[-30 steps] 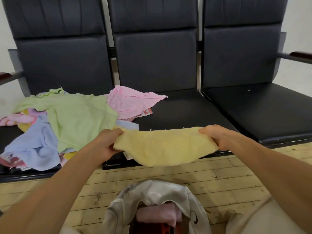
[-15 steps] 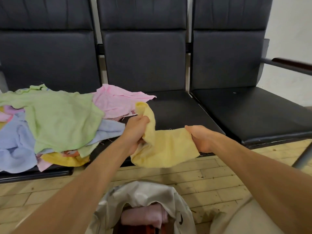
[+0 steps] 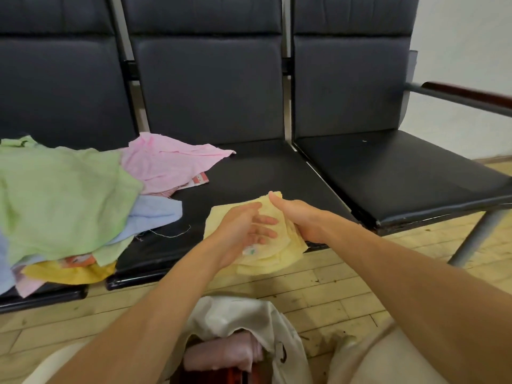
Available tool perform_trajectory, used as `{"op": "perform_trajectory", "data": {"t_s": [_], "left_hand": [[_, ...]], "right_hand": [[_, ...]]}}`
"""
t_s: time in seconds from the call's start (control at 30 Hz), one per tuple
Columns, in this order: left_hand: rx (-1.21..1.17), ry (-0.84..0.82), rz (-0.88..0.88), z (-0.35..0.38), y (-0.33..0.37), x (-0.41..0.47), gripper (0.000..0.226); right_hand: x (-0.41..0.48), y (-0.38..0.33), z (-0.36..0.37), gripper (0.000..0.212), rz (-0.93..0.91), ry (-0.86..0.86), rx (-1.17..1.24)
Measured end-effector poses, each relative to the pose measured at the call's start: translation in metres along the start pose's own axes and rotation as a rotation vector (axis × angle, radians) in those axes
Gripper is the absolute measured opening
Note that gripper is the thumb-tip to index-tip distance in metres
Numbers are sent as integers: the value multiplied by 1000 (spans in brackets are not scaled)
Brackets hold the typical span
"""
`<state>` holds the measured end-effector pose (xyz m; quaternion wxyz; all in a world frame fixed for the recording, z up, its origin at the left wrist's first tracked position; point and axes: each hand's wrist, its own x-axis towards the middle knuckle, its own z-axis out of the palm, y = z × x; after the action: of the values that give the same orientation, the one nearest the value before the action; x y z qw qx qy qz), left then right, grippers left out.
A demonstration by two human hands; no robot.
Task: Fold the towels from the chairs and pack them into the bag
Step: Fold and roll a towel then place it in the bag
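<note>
On the bench [image 3: 263,173] edge: yellow towel [image 3: 277,259], folded small, bag [image 3: 227,314] waiting just below
Left hand [image 3: 243,231]: fingers straight, flattening the fold
Right hand [image 3: 304,223]: gripping the layers so nothing slips

We see the pile [image 3: 63,195] on the left seat [image 3: 50,297], spilling onto the middle seat [image 3: 249,176]. At that seat's front edge a towel [image 3: 277,257] sits between our left hand [image 3: 243,231] and right hand [image 3: 303,217]. On the floor [image 3: 346,286] before it stands the bag [image 3: 249,317], a packed towel [image 3: 224,353] inside.
</note>
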<state>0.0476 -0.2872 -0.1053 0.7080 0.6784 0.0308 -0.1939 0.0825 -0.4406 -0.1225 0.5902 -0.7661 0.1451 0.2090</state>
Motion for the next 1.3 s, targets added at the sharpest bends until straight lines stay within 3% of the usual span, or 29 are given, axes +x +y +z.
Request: {"op": "perform_trajectory", "data": {"t_s": [0.1, 0.2, 0.27, 0.33, 0.53, 0.63, 0.7, 0.8, 0.83, 0.9, 1.07, 1.2, 1.3], "left_hand": [[16, 206, 72, -28, 9, -14, 38], [90, 338, 144, -60, 18, -24, 41], [213, 342, 246, -75, 20, -32, 44], [413, 295, 367, -85, 21, -47, 49], [916, 121, 791, -105, 24, -87, 93], [1157, 82, 838, -112, 21, -95, 103], [1257, 108, 793, -110, 11, -96, 93], [1218, 174, 710, -111, -2, -97, 32], [1169, 138, 640, -113, -3, -98, 22], [1139, 84, 550, -119, 1, -102, 23], [1057, -5, 557, -121, 12, -117, 27], [931, 3, 588, -123, 16, -120, 21], [875, 58, 613, -127, 21, -119, 19]], "right_hand": [[-9, 0, 12, 36, -169, 96, -316], [-17, -4, 18, 37, -300, 223, -825], [-29, -12, 24, 34, -380, 235, -970], [-42, -22, 30, 27, -485, 213, -1047], [-87, -46, 52, 13, -718, -13, -1035], [-106, -47, 65, 12, -798, -151, -1039], [-115, -44, 72, 14, -837, -191, -996], [-119, -39, 77, 14, -837, -228, -1005], [-120, -39, 77, 15, -816, -245, -1035], [-121, -39, 74, 15, -782, -266, -1067], [-124, -37, 59, 23, -726, -227, -1151], [-120, -33, 43, 15, -642, -165, -1256], [-113, -33, 32, 13, -633, -89, -1131]]}}
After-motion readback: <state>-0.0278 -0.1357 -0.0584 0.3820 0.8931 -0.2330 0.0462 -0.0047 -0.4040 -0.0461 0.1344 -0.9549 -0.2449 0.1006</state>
